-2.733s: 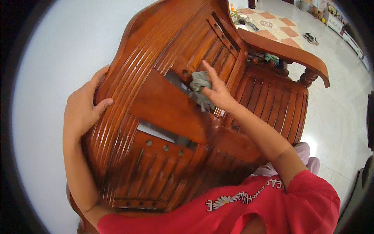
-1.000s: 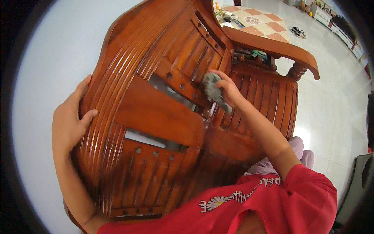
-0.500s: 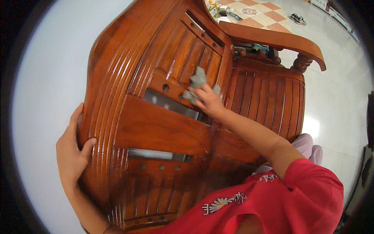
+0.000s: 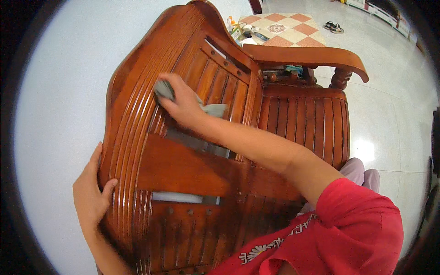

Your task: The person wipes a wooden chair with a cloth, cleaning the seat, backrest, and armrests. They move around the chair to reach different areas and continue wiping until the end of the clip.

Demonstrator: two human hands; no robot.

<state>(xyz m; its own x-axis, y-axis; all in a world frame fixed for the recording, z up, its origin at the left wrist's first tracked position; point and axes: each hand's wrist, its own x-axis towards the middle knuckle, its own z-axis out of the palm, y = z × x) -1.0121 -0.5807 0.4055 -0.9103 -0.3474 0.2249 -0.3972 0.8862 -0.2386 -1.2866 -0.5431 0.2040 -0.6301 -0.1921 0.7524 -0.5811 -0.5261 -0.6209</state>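
Wooden settee (image 4: 183,167), near end hidden by red shirt (image 4: 355,220); tiled floor (image 4: 380,114) extends beyond the seat edge. Left hand (image 4: 91,195) clasps the settee's outer back edge; blurred right hand (image 4: 184,103) grips a partly covered grey-green cloth (image 4: 164,90) at the back's ridges.

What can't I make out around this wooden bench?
Head view:
Cloth: its middle, hidden by the right hand.
Left hand: some fingers, hidden by the backrest or the hand itself.
Wooden bench: near end, covered by the red shirt.
Clutter past the armrest: too small to identify.
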